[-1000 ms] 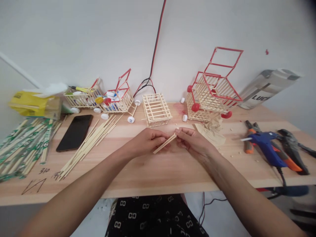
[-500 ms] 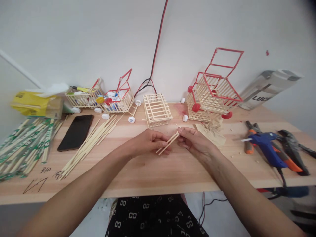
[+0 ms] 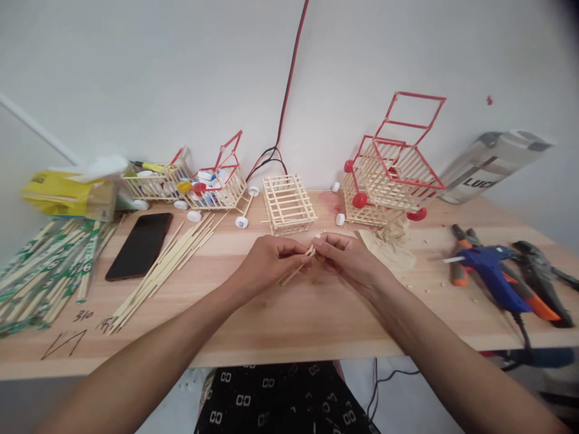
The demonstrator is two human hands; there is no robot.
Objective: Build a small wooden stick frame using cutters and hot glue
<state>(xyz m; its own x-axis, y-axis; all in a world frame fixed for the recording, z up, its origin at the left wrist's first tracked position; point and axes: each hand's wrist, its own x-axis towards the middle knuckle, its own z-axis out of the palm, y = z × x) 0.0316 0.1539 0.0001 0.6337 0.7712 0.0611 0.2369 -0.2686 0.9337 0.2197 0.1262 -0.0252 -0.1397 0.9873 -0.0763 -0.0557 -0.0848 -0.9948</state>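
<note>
Short wooden sticks (image 3: 293, 276) slant between my two hands, just above the tabletop. My left hand (image 3: 278, 258) pinches them between thumb and fingertips near the middle. At their upper end my right hand (image 3: 339, 253) grips them, its fingertips nearly meeting the left ones. Fingers cover much of the sticks, so I cannot tell exactly how many there are. Just beyond my hands stands a box-shaped frame (image 3: 289, 202) built of wooden sticks.
Loose sticks (image 3: 167, 271), a phone (image 3: 139, 246) and wrapped chopsticks (image 3: 49, 271) lie left. Small stick carts (image 3: 217, 187) filled with bottle caps stand behind. A red-trimmed cart (image 3: 393, 169) is at back right. A blue glue gun (image 3: 493, 271) and pliers (image 3: 459, 256) lie right.
My hands have drawn closer together around the sticks. The left fingers have slid up along them, and the right hand has shifted slightly left.
</note>
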